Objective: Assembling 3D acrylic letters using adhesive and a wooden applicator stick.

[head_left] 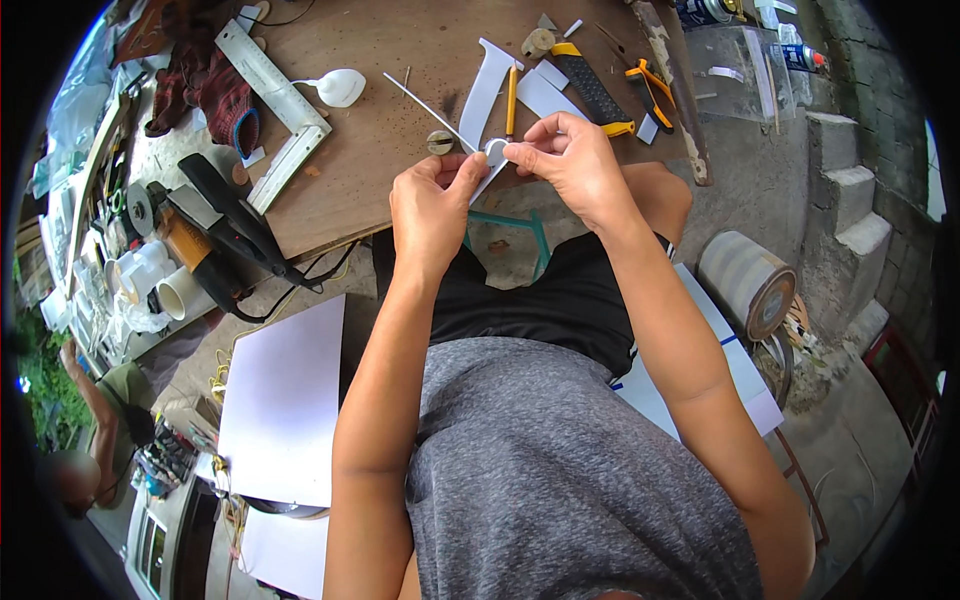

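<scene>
My left hand (pixel 432 205) and my right hand (pixel 574 165) meet over the table's near edge. Between their fingertips they pinch a thin white strip (pixel 496 148), curled into a small loop at its middle. One slender end of it seems to run up and to the left past my left fingers. Just beyond the loop lies a yellow pencil (pixel 511 100), close to my right fingertips. White flat offcuts (pixel 487 95) rest beside the pencil. A small round wooden piece (pixel 440 142) sits near my left fingers.
On the brown table (pixel 400 35) are a metal square (pixel 270 85), a white bottle with a nozzle (pixel 342 88), a black-yellow rasp (pixel 592 88) and a yellow-handled tool (pixel 655 95). An angle grinder (pixel 205 235) stands at left. Another person (pixel 95 420) is at far lower left.
</scene>
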{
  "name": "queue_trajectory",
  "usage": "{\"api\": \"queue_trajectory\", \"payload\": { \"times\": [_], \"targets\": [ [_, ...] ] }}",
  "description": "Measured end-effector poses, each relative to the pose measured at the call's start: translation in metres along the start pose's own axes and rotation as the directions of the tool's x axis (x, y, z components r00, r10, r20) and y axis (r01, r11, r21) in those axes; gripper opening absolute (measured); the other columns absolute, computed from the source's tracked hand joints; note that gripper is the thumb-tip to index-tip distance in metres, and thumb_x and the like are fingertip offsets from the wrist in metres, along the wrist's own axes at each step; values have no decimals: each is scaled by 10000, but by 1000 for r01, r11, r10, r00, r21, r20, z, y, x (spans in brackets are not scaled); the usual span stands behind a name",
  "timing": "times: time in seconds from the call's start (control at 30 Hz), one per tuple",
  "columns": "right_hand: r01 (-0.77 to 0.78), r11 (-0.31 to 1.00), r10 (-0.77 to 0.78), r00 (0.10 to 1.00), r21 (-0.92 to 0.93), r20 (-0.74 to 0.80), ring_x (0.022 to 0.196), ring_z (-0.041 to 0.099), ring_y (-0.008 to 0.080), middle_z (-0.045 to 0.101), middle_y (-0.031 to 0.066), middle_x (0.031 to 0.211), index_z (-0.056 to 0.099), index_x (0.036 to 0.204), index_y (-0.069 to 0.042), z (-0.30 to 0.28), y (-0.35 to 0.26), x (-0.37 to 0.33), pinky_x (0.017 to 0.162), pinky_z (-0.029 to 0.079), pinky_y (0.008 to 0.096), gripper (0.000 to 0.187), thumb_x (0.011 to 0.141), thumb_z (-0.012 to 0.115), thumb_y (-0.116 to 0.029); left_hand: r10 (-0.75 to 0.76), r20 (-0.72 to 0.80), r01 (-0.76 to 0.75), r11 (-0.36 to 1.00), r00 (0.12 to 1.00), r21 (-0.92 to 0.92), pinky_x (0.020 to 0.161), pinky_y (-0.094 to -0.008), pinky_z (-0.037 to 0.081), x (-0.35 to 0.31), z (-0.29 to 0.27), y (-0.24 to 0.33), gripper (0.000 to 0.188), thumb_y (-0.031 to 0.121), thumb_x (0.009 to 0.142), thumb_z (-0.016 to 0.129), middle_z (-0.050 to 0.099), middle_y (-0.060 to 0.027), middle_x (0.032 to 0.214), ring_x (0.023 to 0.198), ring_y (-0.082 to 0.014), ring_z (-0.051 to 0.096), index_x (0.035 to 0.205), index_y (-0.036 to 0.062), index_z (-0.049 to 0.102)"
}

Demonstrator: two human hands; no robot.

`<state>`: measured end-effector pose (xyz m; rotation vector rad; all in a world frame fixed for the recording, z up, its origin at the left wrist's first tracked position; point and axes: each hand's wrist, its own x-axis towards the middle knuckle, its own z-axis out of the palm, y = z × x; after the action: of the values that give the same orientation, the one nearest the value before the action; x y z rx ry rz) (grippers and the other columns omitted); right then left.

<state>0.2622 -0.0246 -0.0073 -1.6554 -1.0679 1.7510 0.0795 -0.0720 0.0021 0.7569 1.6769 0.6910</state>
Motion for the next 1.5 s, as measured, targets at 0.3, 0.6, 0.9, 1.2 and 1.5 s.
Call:
{"api": "queue_trajectory", "payload": {
  "times": [0.3, 0.6, 0.9, 1.2, 1.5],
  "targets": [
    [-20, 1000, 20, 1000, 21, 11, 723, 687, 133, 721, 110, 837, 637, 995, 43, 0, -3, -1, 678, 563, 264, 336, 836, 871, -138, 11, -52, -10, 1000, 999, 21, 755, -353, 566, 0, 0, 0, 386, 288, 927, 757, 774, -192, 873, 785, -226, 743, 1017, -88, 758],
    [-57, 997, 56, 998, 48, 31, 767, 693, 130, 734, 115, 877, 635, 1032, 44, -1, -9, -4, 704, 562, 258, 339, 852, 859, -135, -7, -40, 9, 998, 999, 63, 726, -273, 554, -4, -1, 8, 353, 233, 965, 736, 771, -143, 879, 780, -123, 694, 1039, -112, 736],
    [-74, 997, 75, 997, -21, 3, 775, 696, 131, 735, 118, 877, 640, 1027, 42, -1, -11, -4, 703, 554, 257, 328, 855, 857, -134, -49, -42, 53, 996, 998, 76, 750, -298, 563, -8, -2, 21, 359, 244, 940, 754, 780, -149, 889, 790, -151, 721, 1028, -103, 748],
    [-57, 998, 57, 998, 5, -14, 752, 691, 128, 730, 106, 863, 639, 1010, 39, -3, -9, -4, 698, 556, 259, 320, 850, 859, -128, -34, -31, 36, 997, 999, 74, 729, -284, 551, -5, 1, 14, 357, 240, 946, 752, 772, -143, 878, 778, -138, 698, 1033, -107, 744],
    [22, 1000, -22, 1000, -3, -21, 719, 723, 155, 758, 126, 888, 643, 1009, 30, 0, 2, -2, 654, 556, 291, 256, 949, 739, -200, 21, -39, -21, 1000, 999, 8, 707, -275, 533, -1, -3, 6, 348, 230, 953, 746, 766, -123, 861, 761, -121, 676, 1022, -111, 736]
  ]
}}
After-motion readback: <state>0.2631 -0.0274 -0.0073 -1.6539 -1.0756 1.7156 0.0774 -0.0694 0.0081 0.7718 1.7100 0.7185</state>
